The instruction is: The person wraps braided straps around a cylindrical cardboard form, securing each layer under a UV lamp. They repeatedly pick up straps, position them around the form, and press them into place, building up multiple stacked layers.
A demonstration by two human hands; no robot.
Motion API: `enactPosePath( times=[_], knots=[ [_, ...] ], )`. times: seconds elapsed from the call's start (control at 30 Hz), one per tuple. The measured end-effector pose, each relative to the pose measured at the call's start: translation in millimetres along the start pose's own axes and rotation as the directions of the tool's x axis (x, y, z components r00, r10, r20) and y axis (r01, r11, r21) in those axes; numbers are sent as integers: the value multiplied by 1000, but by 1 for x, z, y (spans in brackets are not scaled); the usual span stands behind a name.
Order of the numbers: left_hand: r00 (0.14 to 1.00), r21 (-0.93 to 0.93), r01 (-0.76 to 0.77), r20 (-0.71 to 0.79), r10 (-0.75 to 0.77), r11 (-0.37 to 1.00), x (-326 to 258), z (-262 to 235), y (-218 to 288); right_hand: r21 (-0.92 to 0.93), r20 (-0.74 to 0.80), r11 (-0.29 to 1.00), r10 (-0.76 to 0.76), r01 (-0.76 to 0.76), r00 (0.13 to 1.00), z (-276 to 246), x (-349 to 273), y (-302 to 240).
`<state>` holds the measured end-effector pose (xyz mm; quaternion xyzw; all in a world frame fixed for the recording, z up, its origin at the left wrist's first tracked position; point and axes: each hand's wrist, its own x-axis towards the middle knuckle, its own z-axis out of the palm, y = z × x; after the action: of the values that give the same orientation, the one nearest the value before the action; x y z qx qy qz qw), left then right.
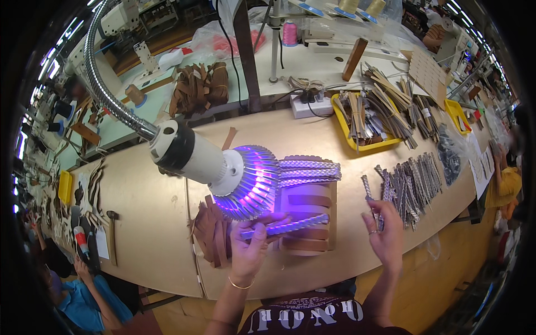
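My left hand (249, 245) pinches a braided strap (290, 225) and holds it flat under a purple-lit lamp (251, 181) on a flexible metal neck. The strap lies across a wooden block (310, 215) with brown leather bands on it. Two more braided straps (309, 169) rest on the block's far side. My right hand (385, 231), with a ring on one finger, holds another braided strap (369, 192) upright by its lower end, next to a pile of several braided straps (413, 181) on the table.
Brown leather pieces (212, 234) lie left of the block. A yellow tray (365, 146) of strips and a white power strip (310, 106) sit behind. A hammer (112, 234) lies at the left. Another person in blue (84, 301) sits at lower left; someone in yellow (502, 187) stands right.
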<state>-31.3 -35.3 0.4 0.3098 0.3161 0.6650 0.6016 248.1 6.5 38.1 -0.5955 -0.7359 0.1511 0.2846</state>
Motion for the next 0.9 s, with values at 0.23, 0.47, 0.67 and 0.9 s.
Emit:
enactPosePath(
  times=[0.23, 0.47, 0.67, 0.9],
  knots=[
    [980, 19, 155, 122, -156, 988, 9, 27, -8, 817, 231, 509, 142, -271, 962, 30, -1, -52],
    [978, 4, 175, 116, -174, 985, 20, 28, -3, 798, 165, 535, 249, -278, 954, 30, 15, -51],
    [982, 20, 185, 28, -185, 983, 17, 14, -6, 762, 61, 612, 257, -212, 964, 35, 17, -53],
    [976, 77, 184, -128, -174, 980, 19, -7, -8, 208, -21, 935, -288, 286, 957, 27, 25, -57]
  ],
)
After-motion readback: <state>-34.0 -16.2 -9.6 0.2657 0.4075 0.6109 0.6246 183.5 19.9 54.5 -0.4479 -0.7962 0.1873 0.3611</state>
